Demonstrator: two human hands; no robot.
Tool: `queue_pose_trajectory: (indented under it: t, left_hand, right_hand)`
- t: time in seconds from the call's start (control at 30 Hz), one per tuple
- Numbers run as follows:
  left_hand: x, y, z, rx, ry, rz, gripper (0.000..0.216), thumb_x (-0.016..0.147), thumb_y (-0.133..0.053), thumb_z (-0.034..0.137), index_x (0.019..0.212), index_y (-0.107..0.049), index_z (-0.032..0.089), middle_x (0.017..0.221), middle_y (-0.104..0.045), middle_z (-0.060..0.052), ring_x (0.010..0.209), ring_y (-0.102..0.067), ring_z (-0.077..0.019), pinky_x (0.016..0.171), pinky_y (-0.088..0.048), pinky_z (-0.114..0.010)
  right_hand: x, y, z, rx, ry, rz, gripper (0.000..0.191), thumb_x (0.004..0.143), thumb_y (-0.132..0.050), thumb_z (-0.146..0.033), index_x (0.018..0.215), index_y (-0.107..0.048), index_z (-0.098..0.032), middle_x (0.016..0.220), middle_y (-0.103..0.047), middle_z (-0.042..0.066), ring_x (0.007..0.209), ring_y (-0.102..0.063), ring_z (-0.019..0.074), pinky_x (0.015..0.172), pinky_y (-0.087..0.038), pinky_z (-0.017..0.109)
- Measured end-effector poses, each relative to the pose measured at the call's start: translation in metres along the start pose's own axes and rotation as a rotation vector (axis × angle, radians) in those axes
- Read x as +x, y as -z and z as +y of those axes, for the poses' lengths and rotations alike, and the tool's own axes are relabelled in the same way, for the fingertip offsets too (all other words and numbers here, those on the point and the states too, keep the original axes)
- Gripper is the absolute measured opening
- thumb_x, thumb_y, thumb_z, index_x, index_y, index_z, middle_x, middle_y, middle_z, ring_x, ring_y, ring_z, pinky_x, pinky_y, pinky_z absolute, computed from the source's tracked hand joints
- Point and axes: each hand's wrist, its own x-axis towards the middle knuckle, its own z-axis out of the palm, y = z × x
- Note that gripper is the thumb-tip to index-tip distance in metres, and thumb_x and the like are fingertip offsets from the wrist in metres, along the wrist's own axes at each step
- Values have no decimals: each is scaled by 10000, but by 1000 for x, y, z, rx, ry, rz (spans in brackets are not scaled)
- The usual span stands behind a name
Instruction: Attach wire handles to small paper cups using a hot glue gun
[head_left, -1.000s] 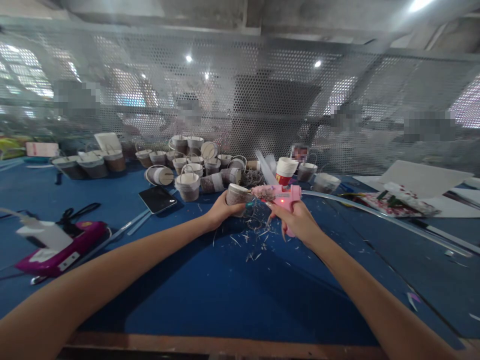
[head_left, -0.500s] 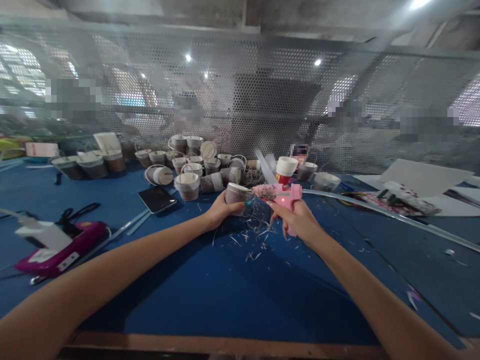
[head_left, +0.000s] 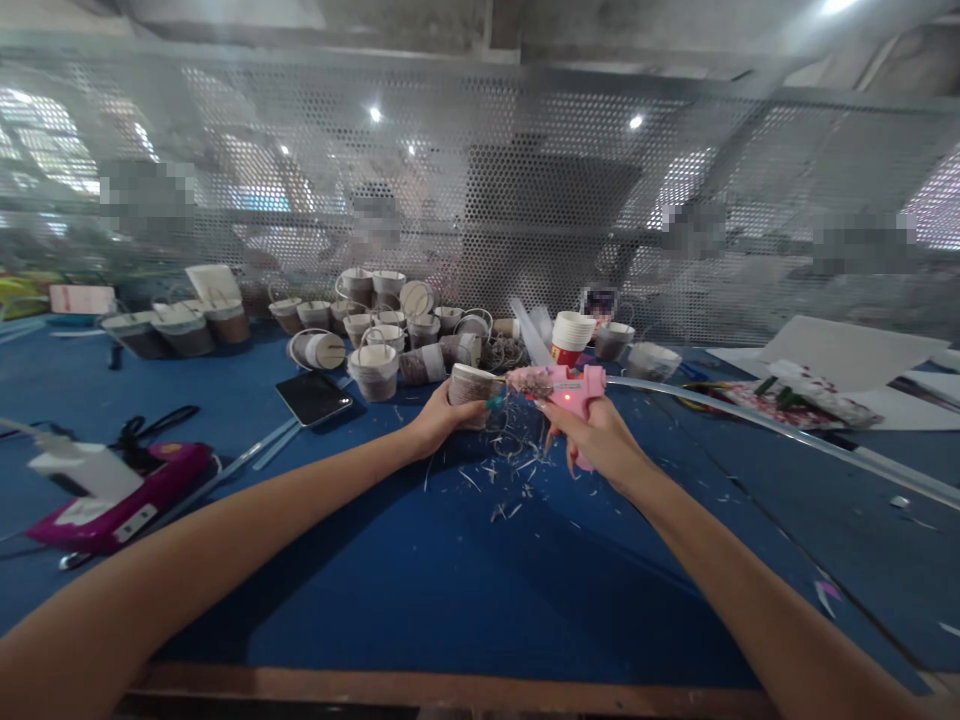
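A small paper cup with a brownish-grey wrapped side and a pale rim is gripped by my left hand, its thumb along the near side. My right hand is closed around the handle of a pink glue gun, whose red light is lit. The gun's nozzle points left at the cup's rim; whether it touches I cannot tell. From the gun's back a long clear glue stick runs out to the right. Pale scraps lie scattered on the blue table below the hands.
Several wrapped cups with handles stand or lie behind my left hand. A stack of white cups is beyond the glue gun. At left are a black phone and a purple power strip. White sheets lie at right.
The cup and my left hand have shifted very slightly left, and the gun's nozzle sits a touch further right. Both holds are unchanged.
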Motion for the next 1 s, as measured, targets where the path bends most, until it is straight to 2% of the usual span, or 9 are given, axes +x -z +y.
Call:
queue_pose_trajectory:
  t: [0.17, 0.43, 0.73, 1.0]
  left_hand:
    - [-2, -3, 3, -28, 15, 6, 549, 549, -825, 234, 1023, -566, 139, 925, -670, -68, 755, -639, -161, 694, -552, -316]
    - [-1, -3, 3, -17, 17, 36, 551, 542, -819, 238, 1020, -566, 134, 910, -668, -60, 743, -634, -156, 715, -552, -337]
    - [-1, -3, 3, -9, 14, 32, 538, 537, -813, 245, 1003, -567, 140, 901, -662, -66, 725, -631, -161, 666, -567, -344]
    - [-2, -3, 3, -12, 25, 29, 546, 531, -824, 261, 998, -567, 145, 890, -665, -58, 725, -632, -155, 685, -555, -333]
  right_hand:
    - [2, 0, 3, 15, -6, 11, 247, 758, -626, -415, 839, -619, -182, 359, -485, -53, 240, -414, 104, 255, -389, 226]
    - [4, 1, 5, -23, -9, 21, 284, 791, -582, -380, 979, -585, -166, 458, -588, -31, 253, -462, 111, 245, -386, 214]
    - [6, 1, 6, -60, -32, 37, 210, 801, -568, -385, 857, -556, -183, 418, -542, -37, 247, -464, 121, 240, -376, 224]
    - [6, 1, 8, -50, -11, 38, 201, 799, -573, -365, 900, -558, -193, 396, -513, -54, 238, -464, 132, 233, -362, 235]
